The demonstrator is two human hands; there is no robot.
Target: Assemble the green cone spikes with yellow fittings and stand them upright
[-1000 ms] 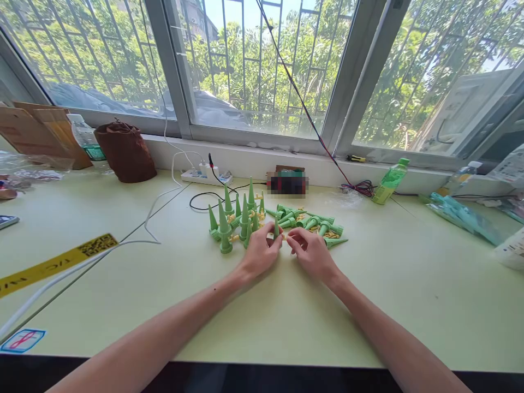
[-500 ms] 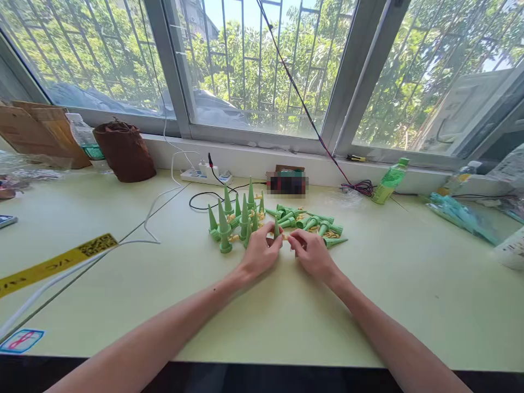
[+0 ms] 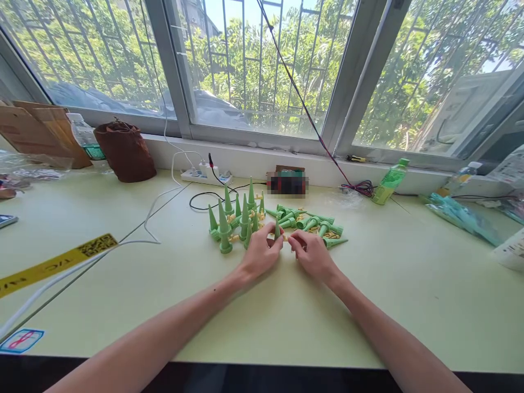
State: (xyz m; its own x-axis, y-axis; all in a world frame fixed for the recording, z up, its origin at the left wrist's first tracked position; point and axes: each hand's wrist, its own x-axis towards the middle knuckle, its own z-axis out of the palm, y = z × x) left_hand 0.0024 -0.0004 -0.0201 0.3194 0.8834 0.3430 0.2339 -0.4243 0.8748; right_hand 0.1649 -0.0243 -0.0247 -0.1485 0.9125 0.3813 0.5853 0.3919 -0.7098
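My left hand (image 3: 262, 246) is closed around a green plastic watering spike (image 3: 277, 229), which points upward. A small yellow valve (image 3: 285, 238) sticks out of the spike's right side, and the fingertips of my right hand (image 3: 311, 252) pinch its outer end. Left of my hands, several green spikes (image 3: 224, 226) with yellow valves stand upright in a cluster. Beyond my right hand lies a loose pile of green spikes (image 3: 313, 222), with small yellow valves (image 3: 333, 235) among them. My fingers hide the lower part of the held spike.
A power strip (image 3: 207, 176) with cables, a blurred dark item (image 3: 287, 183) and a green bottle (image 3: 391, 181) line the back of the table (image 3: 262, 322). A brown bag (image 3: 124, 151) stands at back left. A white cable (image 3: 153, 218) with a yellow tag (image 3: 61, 263) crosses the left side.
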